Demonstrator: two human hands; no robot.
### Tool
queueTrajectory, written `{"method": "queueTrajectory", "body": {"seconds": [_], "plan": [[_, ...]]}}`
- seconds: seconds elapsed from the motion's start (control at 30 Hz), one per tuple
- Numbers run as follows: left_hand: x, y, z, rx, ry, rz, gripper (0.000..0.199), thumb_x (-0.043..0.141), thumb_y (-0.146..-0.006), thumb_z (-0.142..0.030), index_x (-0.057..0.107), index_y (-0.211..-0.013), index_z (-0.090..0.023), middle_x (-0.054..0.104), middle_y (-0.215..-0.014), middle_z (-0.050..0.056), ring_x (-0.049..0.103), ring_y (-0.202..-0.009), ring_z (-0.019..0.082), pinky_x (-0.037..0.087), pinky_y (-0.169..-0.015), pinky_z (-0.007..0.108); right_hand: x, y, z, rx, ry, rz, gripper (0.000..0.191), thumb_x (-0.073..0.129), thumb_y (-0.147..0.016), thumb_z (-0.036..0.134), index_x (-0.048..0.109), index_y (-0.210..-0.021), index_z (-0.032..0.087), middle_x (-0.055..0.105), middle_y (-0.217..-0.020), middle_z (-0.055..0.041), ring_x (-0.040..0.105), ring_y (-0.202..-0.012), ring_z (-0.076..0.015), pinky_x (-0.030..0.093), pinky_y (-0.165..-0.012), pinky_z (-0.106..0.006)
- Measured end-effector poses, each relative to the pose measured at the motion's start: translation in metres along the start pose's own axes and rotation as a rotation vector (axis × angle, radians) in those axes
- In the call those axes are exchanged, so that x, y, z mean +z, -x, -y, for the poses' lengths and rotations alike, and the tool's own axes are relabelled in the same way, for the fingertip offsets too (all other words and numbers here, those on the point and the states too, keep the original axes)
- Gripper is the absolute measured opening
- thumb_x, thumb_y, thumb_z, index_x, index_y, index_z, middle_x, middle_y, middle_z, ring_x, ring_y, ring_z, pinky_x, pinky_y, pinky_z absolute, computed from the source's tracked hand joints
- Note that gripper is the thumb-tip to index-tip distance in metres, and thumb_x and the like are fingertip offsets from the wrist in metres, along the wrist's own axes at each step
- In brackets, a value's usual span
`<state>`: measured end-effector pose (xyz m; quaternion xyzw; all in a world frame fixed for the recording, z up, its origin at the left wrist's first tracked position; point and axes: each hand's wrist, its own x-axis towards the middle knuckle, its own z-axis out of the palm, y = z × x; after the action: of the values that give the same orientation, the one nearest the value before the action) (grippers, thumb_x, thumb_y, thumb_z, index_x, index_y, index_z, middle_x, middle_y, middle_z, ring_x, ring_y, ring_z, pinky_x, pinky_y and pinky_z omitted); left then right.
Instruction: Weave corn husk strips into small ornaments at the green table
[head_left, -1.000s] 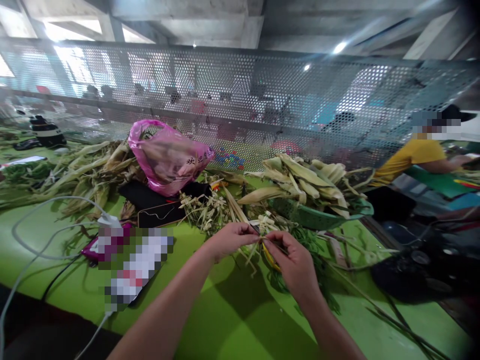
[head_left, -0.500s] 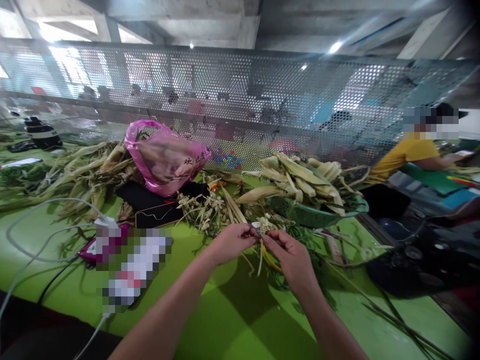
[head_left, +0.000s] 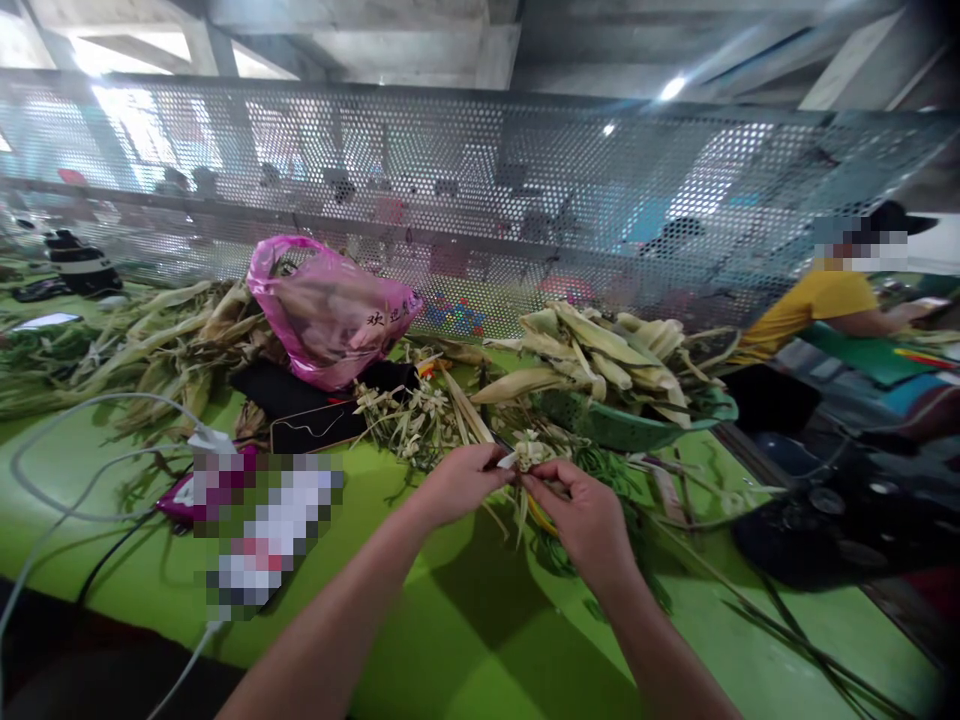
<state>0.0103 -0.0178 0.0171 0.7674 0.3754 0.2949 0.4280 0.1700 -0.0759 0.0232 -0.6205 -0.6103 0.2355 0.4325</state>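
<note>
Over the green table, my left hand (head_left: 471, 485) and my right hand (head_left: 581, 508) meet with fingertips almost touching. A small pale husk flower (head_left: 529, 451) stands upright between them, thin stem strands hanging below. My right thumb and fingers pinch it at its base. From my left pinch a small whitish piece (head_left: 508, 462) sticks out against the flower's side; its kind is unclear. Just behind lie more husk flowers (head_left: 420, 408) in a loose heap. Under my right hand a yellow ring-shaped thing (head_left: 541, 516) and green strands (head_left: 553, 552) are partly hidden.
A green basket (head_left: 622, 428) holds dried corn husks (head_left: 600, 350). Left of it stand a pink plastic bag (head_left: 330, 320) and a husk pile (head_left: 172, 340). White cables (head_left: 105, 402) cross the left side. A person in yellow (head_left: 817, 305) sits at right, beyond a dark bag (head_left: 840, 520).
The husk flower has turned more upright and faces up more plainly. My left fingers have shifted slightly, and the whitish piece now shows more. The surroundings are unchanged.
</note>
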Motion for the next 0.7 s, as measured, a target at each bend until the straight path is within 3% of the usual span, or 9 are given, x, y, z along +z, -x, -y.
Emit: {"method": "queueTrajectory", "body": {"seconds": [0.2,0.33,0.43,0.53,0.7], "plan": [[-0.001,0.0,0.002,-0.039,0.242,0.082,0.017,0.05,-0.077,-0.023,0.062,-0.085,-0.014,0.063,-0.084,0.004,0.055,-0.08,0.017,0.043,-0.077,0.027,0.001,0.005,-0.003,-0.116,0.234,-0.048,0.023,0.057,-0.081,0.042,0.064,-0.077,0.021,0.067,-0.066,-0.0006,0.056,-0.056,-0.0155,0.039,-0.055,-0.025],[-0.004,0.005,0.001,-0.035,0.386,0.148,0.025,0.061,-0.074,-0.029,0.063,-0.095,-0.015,0.064,-0.092,0.004,0.056,-0.088,0.017,0.041,-0.084,0.028,0.002,0.006,-0.003,-0.179,0.292,-0.037,0.019,0.055,-0.083,0.038,0.066,-0.083,0.021,0.069,-0.07,-0.0008,0.059,-0.058,-0.0167,0.041,-0.057,-0.025],[-0.003,0.004,0.004,-0.026,0.339,0.087,0.031,0.058,-0.078,-0.042,0.063,-0.091,-0.015,0.063,-0.088,0.004,0.055,-0.083,0.016,0.041,-0.079,0.027,0.002,0.005,0.0,-0.195,0.241,0.012,0.018,0.054,-0.085,0.035,0.066,-0.089,0.022,0.07,-0.076,-0.0013,0.062,-0.064,-0.018,0.044,-0.062,-0.026],[-0.001,0.0,0.009,-0.017,0.246,0.041,0.031,0.05,-0.084,-0.043,0.061,-0.081,-0.014,0.058,-0.074,0.002,0.05,-0.07,0.014,0.039,-0.067,0.025,0.003,0.004,0.001,-0.209,0.107,0.058,0.022,0.052,-0.087,0.036,0.063,-0.099,0.022,0.07,-0.087,-0.0038,0.064,-0.075,-0.0191,0.047,-0.07,-0.028],[-0.002,-0.003,0.012,-0.015,0.373,-0.025,0.029,0.051,-0.084,-0.042,0.06,-0.083,-0.014,0.057,-0.075,0.002,0.049,-0.07,0.013,0.038,-0.067,0.024,0.004,0.002,-0.006,-0.175,-0.035,0.021,0.025,0.053,-0.088,0.034,0.058,-0.109,0.022,0.068,-0.092,-0.0054,0.063,-0.079,-0.0188,0.048,-0.073,-0.028]]}}
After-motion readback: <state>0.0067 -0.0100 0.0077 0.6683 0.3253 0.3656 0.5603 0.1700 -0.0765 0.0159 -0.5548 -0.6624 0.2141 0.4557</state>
